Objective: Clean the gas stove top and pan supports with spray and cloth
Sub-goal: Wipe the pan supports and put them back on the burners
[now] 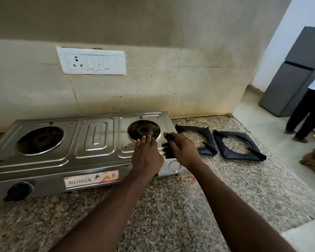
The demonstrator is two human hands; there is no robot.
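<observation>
Two bare forearms reach in from the bottom edge over the speckled granite counter (171,206). The left hand (146,155) and right hand (184,150) sit side by side over the steel stove (95,139), at its right burner (144,130). On the counter just right of the stove lie the inner pan support (195,128) and the outer pan support (227,153), both black. Behind is a stained tiled wall with a switch plate (91,60). Far right stand a grey fridge (291,84) and a person's legs (302,115), cut off by the frame. The right hand is blurred, so its grip cannot be told. The left hand's fingers lie straight and together.
</observation>
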